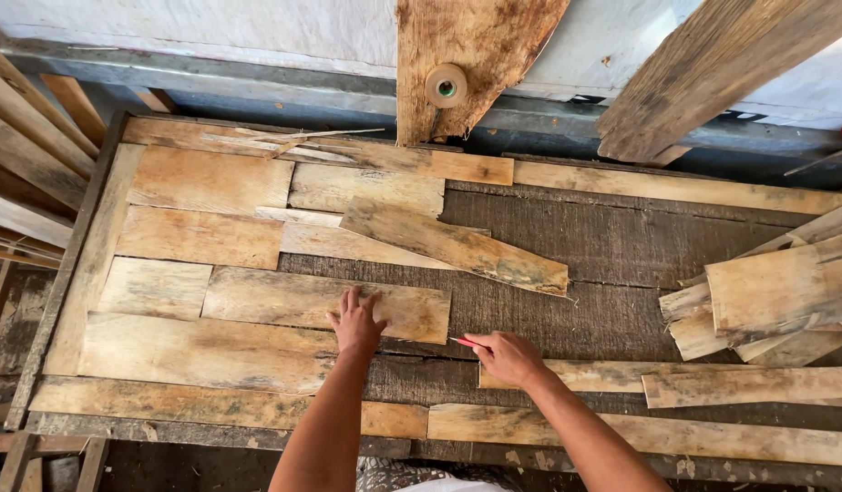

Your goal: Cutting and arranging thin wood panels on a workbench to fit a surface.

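The left hand (355, 323) lies flat, fingers spread and released, on a pale plank (284, 303) whose long axis runs left to right across the dark board (612, 246). Just right of that plank's end, the right hand (505, 357) pinches a red pencil (467, 343) (only its tip shows), pointing left toward the plank.

Soft, even daylight fills the view, brightest on the pale wall (211, 27) at the top, leaving only faint shadows under the planks (457, 246) on the worktop (621, 246), with no glare, sharp focus throughout and slight wide-angle bending at the edges.
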